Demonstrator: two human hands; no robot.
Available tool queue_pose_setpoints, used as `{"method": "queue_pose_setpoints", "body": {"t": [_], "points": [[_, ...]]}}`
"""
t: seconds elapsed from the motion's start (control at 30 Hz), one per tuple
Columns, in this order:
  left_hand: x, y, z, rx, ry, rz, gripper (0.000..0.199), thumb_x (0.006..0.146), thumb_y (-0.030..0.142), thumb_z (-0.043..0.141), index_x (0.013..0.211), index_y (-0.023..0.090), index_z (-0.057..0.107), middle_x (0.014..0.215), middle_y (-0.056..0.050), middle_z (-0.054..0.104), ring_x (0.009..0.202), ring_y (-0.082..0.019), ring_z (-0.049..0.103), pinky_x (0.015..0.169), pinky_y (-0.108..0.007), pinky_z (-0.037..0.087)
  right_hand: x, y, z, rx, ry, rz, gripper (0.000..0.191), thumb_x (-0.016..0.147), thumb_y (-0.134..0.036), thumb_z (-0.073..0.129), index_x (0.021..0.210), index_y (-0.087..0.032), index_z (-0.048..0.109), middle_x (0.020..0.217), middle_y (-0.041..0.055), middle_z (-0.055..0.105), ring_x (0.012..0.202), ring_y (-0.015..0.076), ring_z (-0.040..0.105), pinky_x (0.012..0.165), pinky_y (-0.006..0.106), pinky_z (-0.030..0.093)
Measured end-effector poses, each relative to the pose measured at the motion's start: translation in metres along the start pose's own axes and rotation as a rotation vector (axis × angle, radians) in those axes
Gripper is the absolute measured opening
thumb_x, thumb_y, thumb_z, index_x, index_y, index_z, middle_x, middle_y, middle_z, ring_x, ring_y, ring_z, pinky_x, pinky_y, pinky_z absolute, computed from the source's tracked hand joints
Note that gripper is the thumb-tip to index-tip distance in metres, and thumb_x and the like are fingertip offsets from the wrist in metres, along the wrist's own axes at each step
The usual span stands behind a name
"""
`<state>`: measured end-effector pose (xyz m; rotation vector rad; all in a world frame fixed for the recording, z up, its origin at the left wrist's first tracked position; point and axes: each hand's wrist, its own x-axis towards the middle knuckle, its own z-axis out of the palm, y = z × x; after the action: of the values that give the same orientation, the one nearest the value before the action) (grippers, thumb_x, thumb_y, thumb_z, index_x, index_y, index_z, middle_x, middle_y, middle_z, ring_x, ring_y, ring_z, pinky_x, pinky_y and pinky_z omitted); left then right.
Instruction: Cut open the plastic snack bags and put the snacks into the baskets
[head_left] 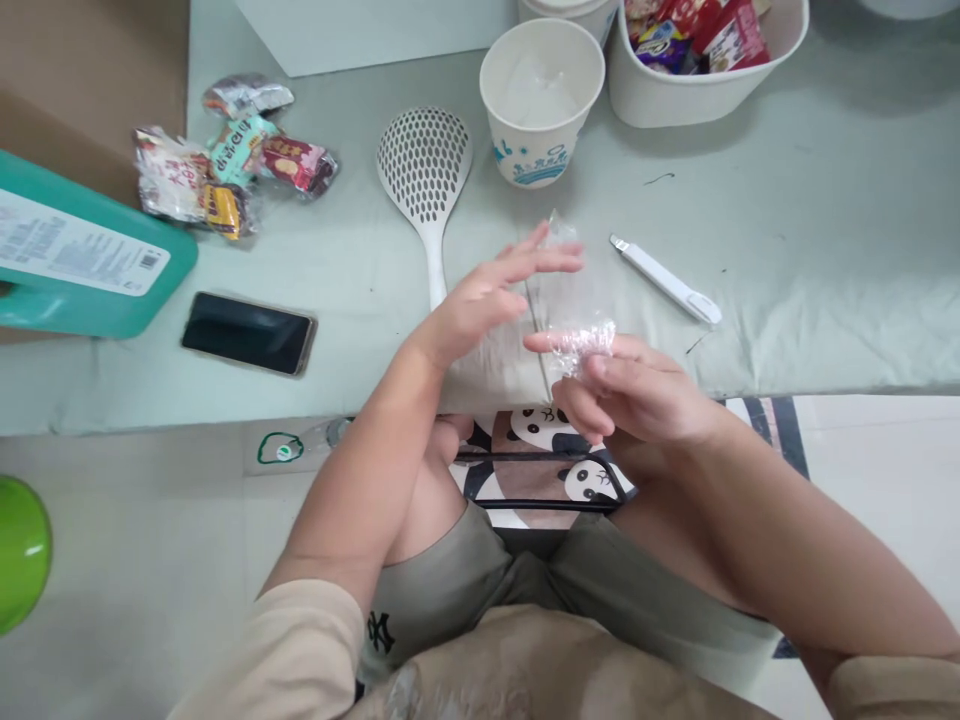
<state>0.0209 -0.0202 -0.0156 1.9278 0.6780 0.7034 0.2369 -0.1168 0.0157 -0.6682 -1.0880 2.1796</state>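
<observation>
A pale green cloth-covered table [810,240] spans the upper half of the frame. At the left edge lies a teal container [161,295] with a white label, and at the upper right stands a white bin [679,100] filled with wrapped snacks. A small pile of snack packets [240,155] lies at the upper left, just above the container's end. Near the top centre stands a white paper cup [536,145] with a blue print, beside a perforated skimmer [424,165] whose handle runs down toward the left hand [491,295]. That hand, at the centre, is loosely spread, fingers reaching right. The right hand [637,385], lower and to its right, pinches crumpled clear film [583,345] between thumb and fingers, its index finger extended leftward. A dark-screened phone [249,333] lies flat at centre left. The film sits just right of centre, bunched at the right hand's fingers and stretching up beside the left fingertips; whether those touch it cannot be told. Right of the film, a slim white cutter [666,280] lies slanted on the cloth.
</observation>
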Motion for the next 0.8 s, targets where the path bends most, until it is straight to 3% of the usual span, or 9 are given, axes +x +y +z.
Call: {"method": "queue_pose_setpoints", "body": {"t": [0.13, 0.3, 0.37, 0.47, 0.53, 0.6, 0.7, 0.73, 0.8], "points": [[0.002, 0.017, 0.022, -0.018, -0.09, -0.065, 0.065, 0.084, 0.061, 0.076, 0.137, 0.026, 0.066, 0.138, -0.009, 0.071, 0.137, -0.03, 0.061, 0.116, -0.046, 0.05, 0.003, -0.001, -0.003, -0.009, 0.053, -0.073, 0.045, 0.098, -0.057, 0.059, 0.12, -0.019, 0.068, 0.052, -0.0083, 0.048, 0.047, 0.0106, 0.047, 0.051, 0.027, 0.042], [0.005, 0.017, 0.03, 0.03, -0.068, -0.089, 0.045, 0.094, 0.063, 0.063, 0.097, 0.021, 0.078, 0.101, -0.008, 0.075, 0.099, -0.022, 0.071, 0.094, -0.037, 0.056, 0.002, -0.006, -0.006, 0.025, 0.08, -0.106, 0.054, 0.095, -0.06, 0.059, 0.131, -0.02, 0.062, 0.049, -0.0092, 0.047, 0.044, 0.0106, 0.043, 0.047, 0.026, 0.038], [0.005, 0.017, 0.028, -0.002, -0.046, -0.127, 0.045, 0.093, 0.063, 0.063, 0.091, 0.02, 0.079, 0.108, -0.009, 0.073, 0.102, -0.022, 0.07, 0.094, -0.036, 0.055, -0.001, -0.012, -0.008, 0.005, 0.135, -0.073, 0.064, 0.094, -0.063, 0.057, 0.144, -0.022, 0.054, 0.047, -0.0095, 0.046, 0.042, 0.0116, 0.042, 0.049, 0.028, 0.039], [0.003, 0.017, 0.023, 0.007, -0.048, -0.156, 0.041, 0.09, 0.062, 0.068, 0.088, 0.022, 0.08, 0.121, -0.01, 0.073, 0.121, -0.026, 0.066, 0.109, -0.041, 0.05, -0.004, -0.02, -0.011, -0.115, 0.286, -0.033, 0.081, 0.093, -0.068, 0.052, 0.159, -0.024, 0.039, 0.046, -0.0088, 0.044, 0.041, 0.0137, 0.042, 0.051, 0.032, 0.039], [0.003, 0.017, 0.022, 0.051, -0.052, -0.165, 0.039, 0.088, 0.06, 0.071, 0.081, 0.023, 0.08, 0.119, -0.009, 0.075, 0.132, -0.028, 0.061, 0.116, -0.044, 0.044, -0.004, -0.023, -0.015, -0.213, 0.404, -0.041, 0.086, 0.093, -0.072, 0.049, 0.163, -0.024, 0.034, 0.047, -0.0079, 0.042, 0.042, 0.0153, 0.044, 0.051, 0.033, 0.037], [0.003, 0.017, 0.023, 0.062, -0.047, -0.181, 0.038, 0.087, 0.055, 0.072, 0.071, 0.021, 0.077, 0.114, -0.009, 0.077, 0.131, -0.029, 0.062, 0.114, -0.043, 0.046, -0.002, -0.022, -0.019, -0.302, 0.509, -0.062, 0.085, 0.094, -0.072, 0.047, 0.162, -0.023, 0.036, 0.049, -0.0067, 0.044, 0.046, 0.0163, 0.047, 0.052, 0.033, 0.036], [0.003, 0.021, 0.023, 0.003, -0.087, -0.262, 0.036, 0.087, 0.047, 0.071, 0.064, 0.019, 0.073, 0.089, -0.006, 0.075, 0.088, -0.02, 0.071, 0.079, -0.032, 0.054, 0.0, -0.018, -0.028, -0.45, 0.639, -0.061, 0.079, 0.097, -0.069, 0.048, 0.16, -0.022, 0.041, 0.055, -0.0039, 0.051, 0.053, 0.0164, 0.052, 0.057, 0.032, 0.04], [0.003, 0.023, 0.023, -0.024, -0.104, -0.289, 0.036, 0.086, 0.046, 0.071, 0.062, 0.019, 0.072, 0.079, -0.004, 0.071, 0.073, -0.016, 0.066, 0.067, -0.029, 0.05, 0.001, -0.016, -0.031, -0.506, 0.665, -0.053, 0.076, 0.099, -0.068, 0.047, 0.159, -0.021, 0.042, 0.057, -0.0029, 0.053, 0.055, 0.0167, 0.054, 0.059, 0.032, 0.042], [0.003, 0.027, 0.021, -0.09, -0.112, -0.304, 0.038, 0.084, 0.047, 0.073, 0.06, 0.018, 0.071, 0.071, -0.002, 0.062, 0.061, -0.012, 0.056, 0.056, -0.028, 0.043, 0.002, -0.012, -0.037, -0.631, 0.692, -0.049, 0.071, 0.102, -0.065, 0.043, 0.157, -0.021, 0.046, 0.061, -0.0012, 0.055, 0.059, 0.0178, 0.056, 0.063, 0.033, 0.045]]}}
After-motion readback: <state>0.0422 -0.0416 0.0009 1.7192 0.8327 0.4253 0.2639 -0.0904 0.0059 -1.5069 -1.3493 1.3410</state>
